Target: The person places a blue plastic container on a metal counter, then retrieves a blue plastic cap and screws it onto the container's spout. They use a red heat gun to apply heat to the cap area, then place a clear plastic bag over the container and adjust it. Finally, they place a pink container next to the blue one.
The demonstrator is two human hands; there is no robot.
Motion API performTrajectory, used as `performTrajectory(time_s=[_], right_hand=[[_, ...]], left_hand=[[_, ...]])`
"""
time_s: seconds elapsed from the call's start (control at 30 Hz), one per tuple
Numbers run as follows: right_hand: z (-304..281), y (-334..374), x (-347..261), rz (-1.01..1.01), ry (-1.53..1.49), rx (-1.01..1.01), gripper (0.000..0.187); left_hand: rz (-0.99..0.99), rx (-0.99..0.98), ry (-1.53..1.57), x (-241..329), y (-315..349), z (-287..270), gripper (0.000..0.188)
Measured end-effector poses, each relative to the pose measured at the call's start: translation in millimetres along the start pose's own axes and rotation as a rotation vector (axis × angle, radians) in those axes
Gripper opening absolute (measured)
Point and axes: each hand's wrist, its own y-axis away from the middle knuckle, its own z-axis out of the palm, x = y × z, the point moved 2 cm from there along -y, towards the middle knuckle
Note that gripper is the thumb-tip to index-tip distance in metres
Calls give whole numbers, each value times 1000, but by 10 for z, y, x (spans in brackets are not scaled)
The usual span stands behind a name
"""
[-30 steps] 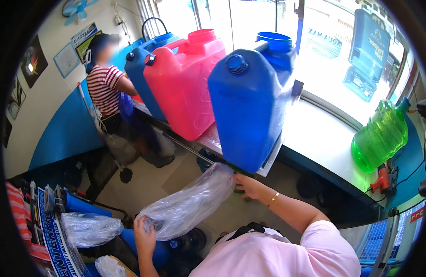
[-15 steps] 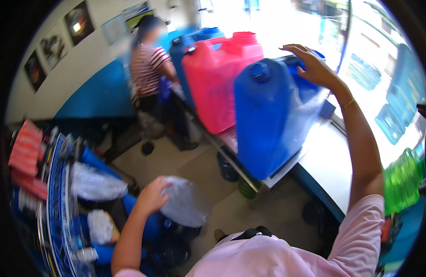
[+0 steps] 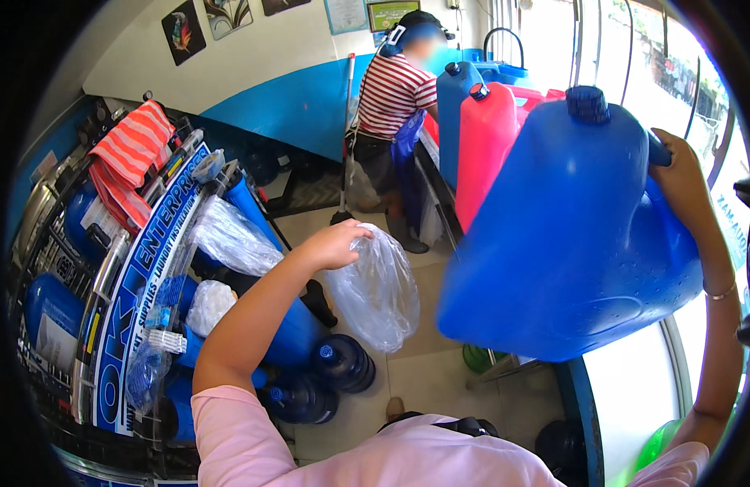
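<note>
Left hand (image 3: 336,246) pinches plastic bag (image 3: 380,296), right hand (image 3: 680,162) grips nearest blue jug (image 3: 553,227) over bench (image 3: 511,371)'s near corner, apparently the lifting step, steady balance needed next

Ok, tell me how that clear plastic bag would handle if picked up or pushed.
The clear plastic bag is probably floppy: it hangs creased from the left hand. It looks light for its size, being thin and see-through. Its shiny highlights suggest it may be somewhat slippery.

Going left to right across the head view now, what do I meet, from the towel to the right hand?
Striped towel → plastic bundle → left hand → clear bag → blue jug → right hand.
</note>
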Motion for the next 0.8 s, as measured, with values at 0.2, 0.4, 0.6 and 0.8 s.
performTrajectory(time_s=[0.2, 0.4, 0.6, 0.8], right_hand=[[91, -157, -442, 346, -118, -341, 39], [300, -185, -785, 444, -243, -528, 37], [430, -261, -1082, 296, -166, -449, 38], [622, -321, -1050, 386, -173, -500, 44]], left_hand=[[33, -3, 10, -119, -337, 132, 56], [91, 35, 52, -271, -425, 118, 62], [93, 9, 127, -478, -364, 97, 65], [182, 37, 168, -507, -348, 148, 64]])
